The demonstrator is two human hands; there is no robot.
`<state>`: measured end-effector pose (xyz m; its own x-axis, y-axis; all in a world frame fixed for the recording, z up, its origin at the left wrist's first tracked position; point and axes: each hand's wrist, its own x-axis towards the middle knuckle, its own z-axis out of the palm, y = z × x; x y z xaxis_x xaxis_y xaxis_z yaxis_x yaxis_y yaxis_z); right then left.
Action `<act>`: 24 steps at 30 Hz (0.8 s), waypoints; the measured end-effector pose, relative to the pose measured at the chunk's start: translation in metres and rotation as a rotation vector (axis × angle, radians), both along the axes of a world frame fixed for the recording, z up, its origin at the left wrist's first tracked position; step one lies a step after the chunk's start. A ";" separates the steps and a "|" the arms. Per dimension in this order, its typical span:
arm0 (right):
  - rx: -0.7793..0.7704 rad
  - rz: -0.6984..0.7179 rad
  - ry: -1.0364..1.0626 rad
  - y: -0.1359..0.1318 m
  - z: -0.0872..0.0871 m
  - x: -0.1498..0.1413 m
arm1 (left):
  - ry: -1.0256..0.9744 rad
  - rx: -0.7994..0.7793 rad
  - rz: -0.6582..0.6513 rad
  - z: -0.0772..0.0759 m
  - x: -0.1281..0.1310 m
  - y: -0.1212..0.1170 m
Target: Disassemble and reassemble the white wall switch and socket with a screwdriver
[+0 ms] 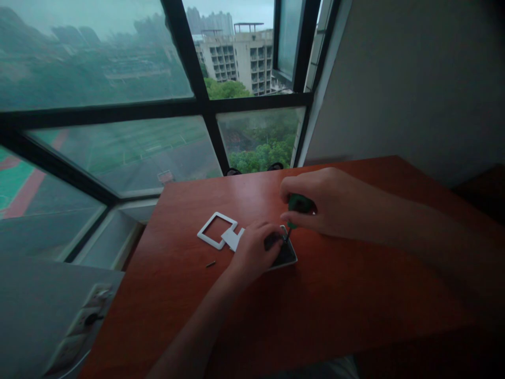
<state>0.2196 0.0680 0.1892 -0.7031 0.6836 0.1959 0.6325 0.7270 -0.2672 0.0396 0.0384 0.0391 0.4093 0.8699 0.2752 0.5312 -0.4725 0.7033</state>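
Note:
My right hand is closed around the green and black handle of a screwdriver. The shaft slants down from my fist, its tip against or just over a small white-edged box with a dark inside. My left hand lies over the left part of this box, thumb and fingers curled onto it close to the screwdriver tip. That hand hides much of the box and the exact contact. A square white frame lies flat to the left, and a white plate is partly under or beside my left hand.
A small screw lies on the reddish-brown wooden table in front of the white frame. Windows with dark bars stand behind the table, and a grey wall is at the right. Wall sockets with a black plug are low at left.

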 end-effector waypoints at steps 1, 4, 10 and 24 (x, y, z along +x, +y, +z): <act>0.013 -0.010 0.000 0.000 -0.001 0.000 | 0.009 -0.009 0.000 0.001 -0.003 -0.002; 0.050 -0.074 -0.010 -0.003 -0.003 0.001 | 0.078 -0.034 -0.007 -0.001 -0.010 -0.011; 0.054 -0.157 -0.126 -0.013 0.001 0.009 | 0.169 -0.057 -0.020 -0.013 -0.013 -0.020; 0.074 -0.178 -0.157 -0.023 -0.001 0.007 | 0.109 -0.096 -0.054 -0.012 -0.013 -0.020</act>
<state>0.2270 0.0455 0.1882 -0.5984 0.7874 0.1482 0.7820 0.6143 -0.1060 0.0269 0.0182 0.0272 0.4793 0.8659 0.1429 0.5823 -0.4356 0.6864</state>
